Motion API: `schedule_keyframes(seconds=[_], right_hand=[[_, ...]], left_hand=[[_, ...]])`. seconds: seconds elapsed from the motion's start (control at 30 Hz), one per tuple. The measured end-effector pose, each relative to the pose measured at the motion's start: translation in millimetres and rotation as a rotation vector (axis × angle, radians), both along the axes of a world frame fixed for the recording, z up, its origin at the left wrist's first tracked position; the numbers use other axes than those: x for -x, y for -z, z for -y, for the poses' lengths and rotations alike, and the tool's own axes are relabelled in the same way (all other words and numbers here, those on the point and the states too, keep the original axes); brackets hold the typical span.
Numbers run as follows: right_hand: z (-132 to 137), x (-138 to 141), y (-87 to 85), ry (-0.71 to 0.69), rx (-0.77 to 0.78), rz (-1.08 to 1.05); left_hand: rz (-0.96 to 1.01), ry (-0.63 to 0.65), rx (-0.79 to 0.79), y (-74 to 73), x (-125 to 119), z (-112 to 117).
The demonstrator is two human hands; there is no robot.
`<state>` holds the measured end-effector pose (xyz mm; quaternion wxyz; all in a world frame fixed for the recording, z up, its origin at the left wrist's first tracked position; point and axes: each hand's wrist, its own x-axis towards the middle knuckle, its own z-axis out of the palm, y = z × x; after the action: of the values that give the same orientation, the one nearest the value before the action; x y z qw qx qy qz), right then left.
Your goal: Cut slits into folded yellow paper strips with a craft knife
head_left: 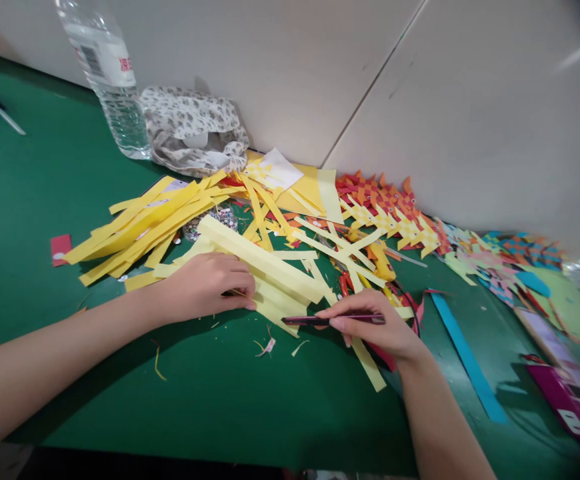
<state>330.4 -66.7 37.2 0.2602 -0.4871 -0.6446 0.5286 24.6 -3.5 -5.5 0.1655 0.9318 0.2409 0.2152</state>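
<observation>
My left hand (215, 285) has its fingers curled at the lower left edge of a folded pale yellow paper sheet (265, 267), holding it against the table. The sheet has lengthwise creases, and its upper fold stands raised. My right hand (373, 323) is closed around a slim, dark purple, pen-like tool (315, 321); its exact kind is unclear. The tool lies nearly level, its tip at the sheet's lower right corner. Pale yellow strips (367, 367) stick out under my right hand. Bright yellow strips (150, 217) are heaped behind my left hand.
A water bottle (113, 100) and a patterned cloth pouch (190, 123) stand by the wall. Woven paper fish (390, 217) line the back right. A blue strip (470, 360), a magenta device (560, 400) and paper scraps (267, 347) lie on the green table (170, 413).
</observation>
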Motion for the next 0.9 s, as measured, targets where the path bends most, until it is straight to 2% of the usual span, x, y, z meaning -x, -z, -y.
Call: schedule_keyframes(seconds=[0.67,0.9], right_hand=[[-0.1,0.7,-8.5,-0.003,-0.004,-0.026],[-0.7,-2.4,-5.3,0.03,0.034,0.007]], left_hand=[[0.004,0.0,-0.004,-0.9,-1.6,0.3],[0.007,0.002,-0.002,-0.7,-0.6,-0.2]])
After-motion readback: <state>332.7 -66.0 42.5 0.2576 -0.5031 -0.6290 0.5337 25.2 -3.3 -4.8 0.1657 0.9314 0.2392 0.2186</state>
